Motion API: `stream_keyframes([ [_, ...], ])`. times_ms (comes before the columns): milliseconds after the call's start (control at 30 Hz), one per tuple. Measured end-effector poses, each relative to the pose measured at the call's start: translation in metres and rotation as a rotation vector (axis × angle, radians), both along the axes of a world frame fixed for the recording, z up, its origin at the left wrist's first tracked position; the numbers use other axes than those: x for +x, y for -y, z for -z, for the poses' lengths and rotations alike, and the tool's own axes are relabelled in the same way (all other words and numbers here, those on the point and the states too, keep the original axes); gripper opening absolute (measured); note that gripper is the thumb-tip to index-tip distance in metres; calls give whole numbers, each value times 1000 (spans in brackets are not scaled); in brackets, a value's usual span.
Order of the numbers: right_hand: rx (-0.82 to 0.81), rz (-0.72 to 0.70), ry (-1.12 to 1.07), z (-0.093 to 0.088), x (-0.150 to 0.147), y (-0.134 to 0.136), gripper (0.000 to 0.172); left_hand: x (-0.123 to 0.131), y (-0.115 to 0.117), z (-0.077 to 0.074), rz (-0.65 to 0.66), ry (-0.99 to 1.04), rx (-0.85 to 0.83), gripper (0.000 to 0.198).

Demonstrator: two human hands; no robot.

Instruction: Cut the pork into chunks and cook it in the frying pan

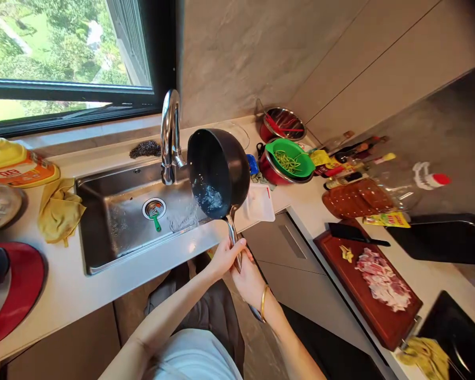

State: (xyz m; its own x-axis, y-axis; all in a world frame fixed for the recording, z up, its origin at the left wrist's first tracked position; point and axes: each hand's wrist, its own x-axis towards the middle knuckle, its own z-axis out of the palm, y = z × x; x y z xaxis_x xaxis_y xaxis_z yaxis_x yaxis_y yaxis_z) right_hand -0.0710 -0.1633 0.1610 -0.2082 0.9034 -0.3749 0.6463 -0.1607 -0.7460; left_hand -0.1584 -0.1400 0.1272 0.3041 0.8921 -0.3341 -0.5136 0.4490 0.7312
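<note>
A black frying pan (217, 171) is tipped on edge over the steel sink (103, 232), with water spilling from its lower rim into the basin. Both hands grip its metal handle (233, 232). My left hand (225, 257) is wrapped round the handle from the left. My right hand (248, 278), with a gold bangle at the wrist, is closed on the handle just below it. The chrome tap (170, 134) stands just left of the pan.
A yellow cloth (59, 211) and yellow bottle (16, 163) lie left of the sink. Right of it are a green colander (291, 158) on a red pot, bottles, a red cutting board (370, 287) with sliced meat and a black knife (356, 233).
</note>
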Motion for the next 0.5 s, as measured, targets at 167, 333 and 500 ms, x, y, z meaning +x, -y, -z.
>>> stream_keyframes([
  [167,-104,-18,430,0,-3,-20,59,14,-24,10,-82,152,-66,36],
  [333,-182,-86,720,-13,0,-27,62,31,-34,18,-74,220,-92,32],
  [500,-218,-62,763,-7,2,-23,59,36,-30,24,-64,247,-97,27],
])
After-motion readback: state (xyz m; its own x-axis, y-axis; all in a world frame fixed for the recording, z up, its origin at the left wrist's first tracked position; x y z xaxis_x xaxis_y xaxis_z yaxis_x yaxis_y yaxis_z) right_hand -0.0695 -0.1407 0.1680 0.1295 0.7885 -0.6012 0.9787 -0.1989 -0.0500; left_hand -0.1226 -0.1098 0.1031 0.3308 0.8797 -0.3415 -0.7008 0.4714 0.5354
